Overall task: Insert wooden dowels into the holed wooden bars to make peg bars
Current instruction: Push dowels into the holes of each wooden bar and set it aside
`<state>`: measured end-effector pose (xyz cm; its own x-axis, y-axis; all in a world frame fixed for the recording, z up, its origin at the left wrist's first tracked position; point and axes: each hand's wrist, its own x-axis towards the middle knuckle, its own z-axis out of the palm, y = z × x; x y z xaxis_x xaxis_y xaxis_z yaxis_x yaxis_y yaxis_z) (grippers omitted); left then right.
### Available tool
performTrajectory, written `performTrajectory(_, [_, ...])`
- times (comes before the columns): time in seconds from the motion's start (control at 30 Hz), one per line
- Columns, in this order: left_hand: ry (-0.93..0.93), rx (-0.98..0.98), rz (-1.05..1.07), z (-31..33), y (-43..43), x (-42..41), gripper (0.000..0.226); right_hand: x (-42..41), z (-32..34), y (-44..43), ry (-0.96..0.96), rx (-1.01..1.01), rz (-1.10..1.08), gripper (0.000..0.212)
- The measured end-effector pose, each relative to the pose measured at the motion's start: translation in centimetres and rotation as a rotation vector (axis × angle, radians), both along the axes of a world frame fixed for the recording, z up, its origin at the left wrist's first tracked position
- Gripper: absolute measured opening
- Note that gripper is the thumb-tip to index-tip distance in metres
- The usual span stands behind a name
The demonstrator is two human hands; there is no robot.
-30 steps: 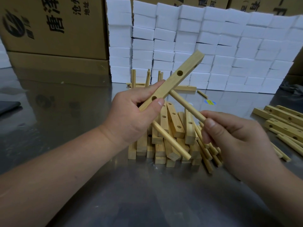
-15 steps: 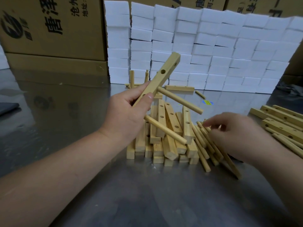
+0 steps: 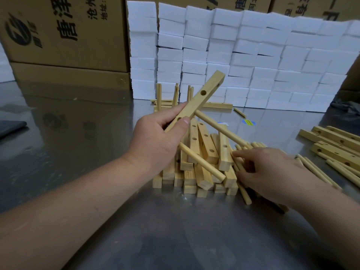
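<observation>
My left hand [image 3: 155,141] grips a holed wooden bar [image 3: 202,98] by its lower end and holds it tilted up to the right. Two dowels stick out of the bar toward me: one [image 3: 220,129] at mid-length and one [image 3: 200,164] lower down. An empty hole shows near the bar's upper end. My right hand [image 3: 272,172] rests palm down on loose dowels [image 3: 243,190] beside a pile of holed bars [image 3: 204,152], fingertips on a dowel; whether it grips one is unclear.
Finished peg bars [image 3: 167,98] stand behind the pile. More bars and dowels [image 3: 335,145] lie at the right. White foam blocks [image 3: 243,55] and cardboard boxes [image 3: 64,32] wall off the back of the steel table [image 3: 175,230].
My right hand let go of the second inserted dowel and dropped to the loose dowels on the table. My left hand kept the bar raised, shifting it slightly.
</observation>
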<state>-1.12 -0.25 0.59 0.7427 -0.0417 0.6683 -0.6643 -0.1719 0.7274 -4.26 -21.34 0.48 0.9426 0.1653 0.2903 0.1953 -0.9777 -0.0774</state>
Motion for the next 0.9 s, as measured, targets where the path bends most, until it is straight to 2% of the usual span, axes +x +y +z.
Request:
performTrajectory(0.2, [-0.011, 0.019, -0.006, -0.1, 0.0, -0.1, 0.029, 0.1, -0.2, 0.1, -0.044, -0.040, -0.086, 0.021])
performTrajectory(0.43, [0.005, 0.045, -0.015, -0.3, 0.2, 0.1, 0.029, 0.1, 1.1, -0.7, -0.177, 0.006, -0.266, 0.026])
performTrajectory(0.7, [0.045, 0.019, -0.046, 0.1, 0.3, 0.1, 0.029, -1.0, 1.8, 0.3, -0.423, 0.420, -0.027, 0.036])
performTrajectory(0.9, [0.051, 0.033, -0.102, 0.1, 0.2, 0.0, 0.031, -1.6, 1.8, 0.8, -0.401, 0.417, 0.089, 0.036])
